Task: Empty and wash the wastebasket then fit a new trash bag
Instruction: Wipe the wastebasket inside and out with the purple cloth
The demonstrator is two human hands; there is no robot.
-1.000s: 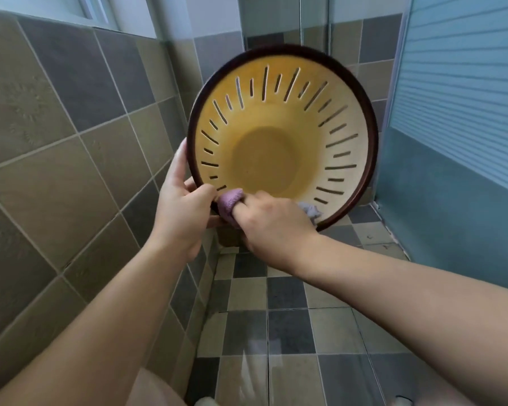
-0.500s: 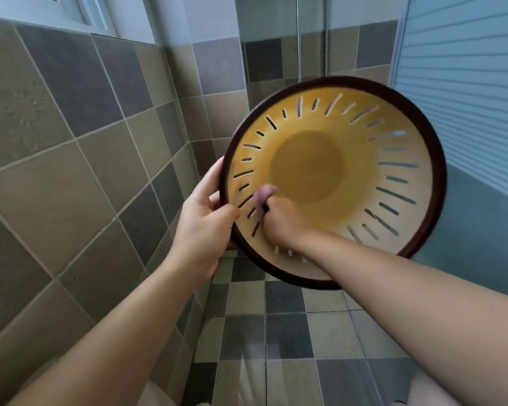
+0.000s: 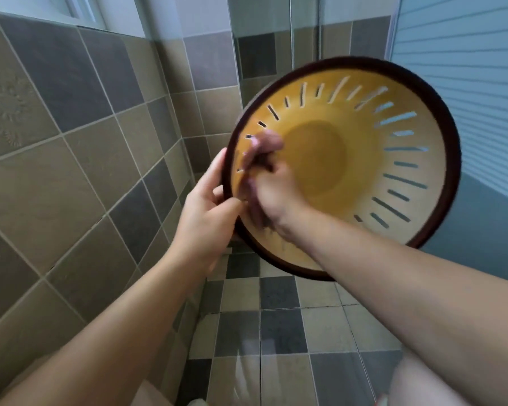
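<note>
A round yellow wastebasket [image 3: 393, 171] with slotted walls and a dark brown rim is held up in the air, its opening turned toward me. My left hand [image 3: 206, 212] grips the rim at the basket's left edge. Inside the basket, my right hand [image 3: 270, 186] holds a small purple cloth [image 3: 251, 197] against the left inner wall; hand and cloth are blurred by motion. Most of the cloth is hidden under my fingers.
A tiled wall [image 3: 71, 171] runs close on the left. A blue wall [image 3: 481, 83] with horizontal ridges stands on the right. The checkered tile floor [image 3: 276, 332] lies below, and a glass shower partition [image 3: 276, 39] stands at the back.
The basket has shifted right and a little lower in view. My right hand with the cloth went from the lower rim into the basket, then up along the left inner wall.
</note>
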